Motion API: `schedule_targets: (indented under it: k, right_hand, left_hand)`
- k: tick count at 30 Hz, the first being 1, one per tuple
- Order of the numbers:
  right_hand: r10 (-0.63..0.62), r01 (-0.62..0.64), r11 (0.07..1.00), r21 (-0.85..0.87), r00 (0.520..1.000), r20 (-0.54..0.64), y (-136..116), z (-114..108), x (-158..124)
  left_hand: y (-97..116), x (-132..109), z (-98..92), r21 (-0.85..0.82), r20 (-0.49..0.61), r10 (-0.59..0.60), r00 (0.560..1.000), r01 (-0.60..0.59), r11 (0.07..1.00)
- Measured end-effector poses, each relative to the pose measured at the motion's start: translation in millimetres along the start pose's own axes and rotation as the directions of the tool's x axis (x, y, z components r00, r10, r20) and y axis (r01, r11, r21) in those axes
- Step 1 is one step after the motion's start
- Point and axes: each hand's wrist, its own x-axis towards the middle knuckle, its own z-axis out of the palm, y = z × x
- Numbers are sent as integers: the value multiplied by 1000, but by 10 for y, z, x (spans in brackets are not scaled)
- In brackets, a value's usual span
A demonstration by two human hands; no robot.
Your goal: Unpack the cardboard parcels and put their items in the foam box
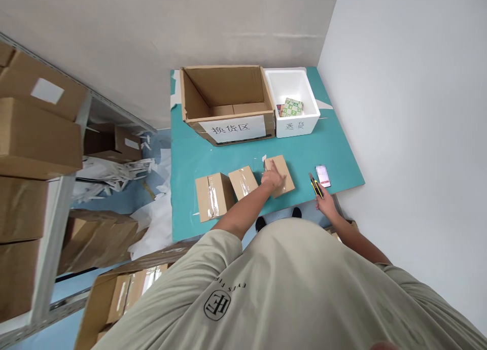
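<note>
Small taped carton (280, 176) lies on the bench (335, 152), near the front edge and turned at an angle to it. Clock positions are taken from this carton, with 12 at the far edge of the bench. Left hand (273, 178) rests on the carton's top face, fingers open and spread over the clear tape, with no grip seen. A white scrap (264, 159) sits just beside the carton at 10 o'clock. At 9 o'clock lie a second taped carton (243, 182) and, just past it, a larger taped carton (213, 197); whether these two touch cannot be told. At 3 o'clock, right hand (323, 202) has its fingers closed around a yellow-and-black box cutter (316, 186), held just beside a smartphone (322, 176) that lies on the bench with its screen blurred. At 11 o'clock stands an open cardboard box (226, 94) bearing a white label (232, 129) printed 换货区. Against it at 12 o'clock is a white foam box (291, 119) holding a green-patterned packet (291, 107). Off the bench at 10 o'clock, steel shelving (57, 228) carries stacked cartons (38, 137), and crumpled white paper (152, 228) lies on the blue floor (152, 142).
</note>
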Motion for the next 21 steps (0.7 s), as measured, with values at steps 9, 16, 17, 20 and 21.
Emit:
schedule_targets:
  k: [9, 16, 17, 20, 21]
  right_hand:
    - [40, -43, 988, 146, 999, 21, 180, 72, -18]
    - [63, -73, 979, 193, 996, 57, 152, 152, 14]
    - [49, -59, 981, 186, 997, 56, 139, 157, 23]
    - [8, -14, 991, 135, 999, 49, 65, 152, 47]
    - [-3, -3, 994, 110, 999, 54, 26, 147, 55]
  left_hand:
    - [-184, 78, -110, 289, -31, 507, 861, -478, 829]
    - [-124, 180, 58, 297, -10, 667, 745, -635, 713]
    - [-107, 159, 60, 309, -47, 610, 791, -569, 762]
    - [-122, 57, 36, 270, -165, 334, 928, -284, 920]
    - [-145, 20, 25, 235, -185, 249, 951, -203, 951]
